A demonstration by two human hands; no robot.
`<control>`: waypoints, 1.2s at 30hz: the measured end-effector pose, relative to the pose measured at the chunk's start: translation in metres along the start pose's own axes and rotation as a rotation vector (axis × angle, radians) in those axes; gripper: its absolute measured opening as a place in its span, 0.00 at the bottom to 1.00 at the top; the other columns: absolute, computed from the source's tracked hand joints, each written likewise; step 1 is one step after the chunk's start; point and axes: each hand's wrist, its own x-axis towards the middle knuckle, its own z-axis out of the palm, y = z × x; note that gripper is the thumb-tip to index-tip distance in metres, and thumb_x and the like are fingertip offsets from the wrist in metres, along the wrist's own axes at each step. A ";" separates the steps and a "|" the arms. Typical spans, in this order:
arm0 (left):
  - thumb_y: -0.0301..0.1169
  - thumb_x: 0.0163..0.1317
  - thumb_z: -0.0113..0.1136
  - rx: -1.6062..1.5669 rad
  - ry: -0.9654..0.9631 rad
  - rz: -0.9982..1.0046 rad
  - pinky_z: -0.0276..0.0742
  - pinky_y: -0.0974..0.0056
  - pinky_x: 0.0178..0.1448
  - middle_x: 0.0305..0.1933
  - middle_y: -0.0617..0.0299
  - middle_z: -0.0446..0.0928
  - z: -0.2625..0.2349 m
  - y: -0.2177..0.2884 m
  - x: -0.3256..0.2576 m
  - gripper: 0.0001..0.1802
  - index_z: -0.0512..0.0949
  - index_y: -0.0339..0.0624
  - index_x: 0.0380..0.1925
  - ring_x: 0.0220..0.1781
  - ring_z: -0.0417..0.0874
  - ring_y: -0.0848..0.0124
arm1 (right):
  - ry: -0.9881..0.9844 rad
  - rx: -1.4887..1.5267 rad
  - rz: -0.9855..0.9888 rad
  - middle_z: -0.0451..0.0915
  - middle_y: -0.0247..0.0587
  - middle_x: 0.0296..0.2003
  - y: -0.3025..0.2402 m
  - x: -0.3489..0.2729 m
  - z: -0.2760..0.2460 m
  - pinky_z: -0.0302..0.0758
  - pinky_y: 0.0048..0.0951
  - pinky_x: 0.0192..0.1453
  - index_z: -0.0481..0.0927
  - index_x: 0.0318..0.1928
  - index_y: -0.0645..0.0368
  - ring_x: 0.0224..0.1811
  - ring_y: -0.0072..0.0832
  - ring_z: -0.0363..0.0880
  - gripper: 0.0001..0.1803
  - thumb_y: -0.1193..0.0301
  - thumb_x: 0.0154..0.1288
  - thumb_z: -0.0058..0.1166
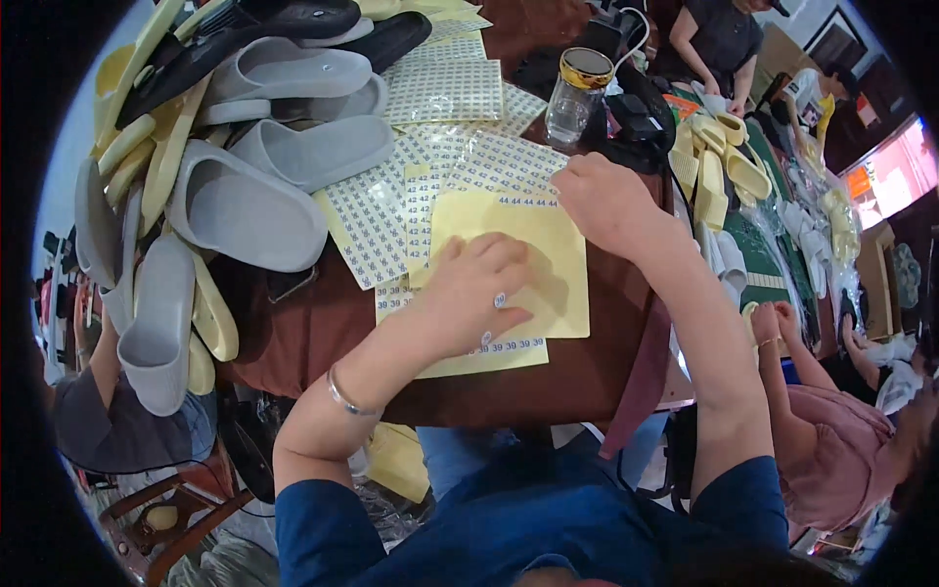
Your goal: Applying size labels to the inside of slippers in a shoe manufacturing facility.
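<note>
My left hand (479,293), with a silver bracelet at the wrist, lies on a mostly bare yellow backing sheet (558,303), its fingers bent but apart. Small round white stickers (500,300) cling to its thumb side. One short row of number stickers (528,202) remains along that sheet's top edge. At the right end of this row, my right hand (611,207) has its fingers closed; what they pinch, if anything, is hidden. More sticker sheets (367,230) spread beneath and beyond, one sheet (528,354) showing below my left hand.
Grey slippers (249,210), with black and pale yellow ones, pile up at the left. A glass jar with a gold lid (577,98) stands beyond my right hand. Across a green table (768,254) at the right are yellow slippers (748,176) and several people working.
</note>
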 end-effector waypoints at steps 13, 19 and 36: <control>0.37 0.51 0.73 -0.180 -0.227 -0.035 0.70 0.52 0.65 0.55 0.57 0.81 -0.038 -0.001 -0.017 0.25 0.81 0.45 0.50 0.63 0.77 0.52 | -0.275 0.260 0.049 0.73 0.60 0.61 0.009 0.002 -0.005 0.67 0.40 0.70 0.75 0.61 0.66 0.65 0.50 0.72 0.39 0.52 0.54 0.66; 0.36 0.48 0.75 -0.187 -0.223 -0.034 0.69 0.53 0.65 0.54 0.57 0.81 -0.038 0.000 -0.016 0.27 0.81 0.45 0.51 0.62 0.77 0.52 | -0.456 0.170 0.083 0.77 0.56 0.58 -0.007 0.011 -0.012 0.72 0.41 0.66 0.76 0.59 0.65 0.61 0.48 0.76 0.33 0.59 0.55 0.63; 0.47 0.49 0.72 0.080 -0.202 -0.137 0.68 0.50 0.65 0.61 0.56 0.76 -0.033 0.019 -0.012 0.33 0.78 0.46 0.54 0.65 0.74 0.54 | -0.484 0.099 0.118 0.81 0.53 0.52 -0.013 -0.006 -0.010 0.76 0.41 0.60 0.78 0.57 0.64 0.55 0.46 0.79 0.30 0.60 0.56 0.62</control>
